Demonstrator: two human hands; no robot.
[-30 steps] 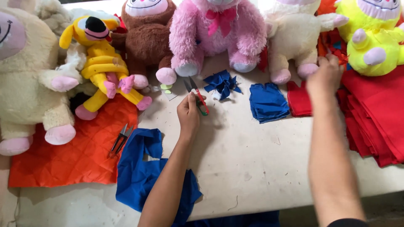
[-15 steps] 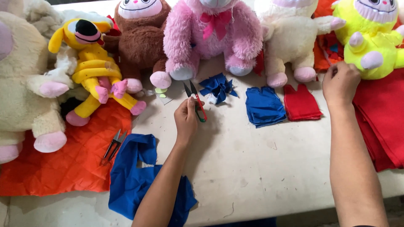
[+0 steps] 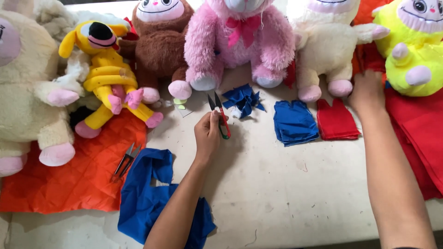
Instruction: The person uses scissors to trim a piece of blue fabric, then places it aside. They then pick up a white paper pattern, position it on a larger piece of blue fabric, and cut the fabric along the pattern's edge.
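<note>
My left hand (image 3: 207, 136) grips small thread snips (image 3: 220, 114) with red and green handles, their blades pointing up toward a blue fabric bow (image 3: 243, 99). My right hand (image 3: 368, 90) rests on red fabric (image 3: 422, 133) at the right, between the cream plush (image 3: 325, 50) and the neon yellow plush (image 3: 412, 50). A folded red cloth piece (image 3: 338, 121) lies just left of that hand, beside a folded blue cloth piece (image 3: 294, 122). The fingers of my right hand are partly hidden, so its grip is unclear.
A pink plush (image 3: 240, 41), a brown plush (image 3: 159, 44), a yellow dog plush (image 3: 108, 76) and a large cream plush (image 3: 25, 92) line the table's far and left side. Orange quilted fabric (image 3: 74, 180) holds a second pair of snips (image 3: 126, 159). Blue cloth (image 3: 147, 193) lies under my left arm.
My right hand has moved left and down off the far red pile, and the folded red piece now lies beside the blue one. My left hand keeps holding the snips.
</note>
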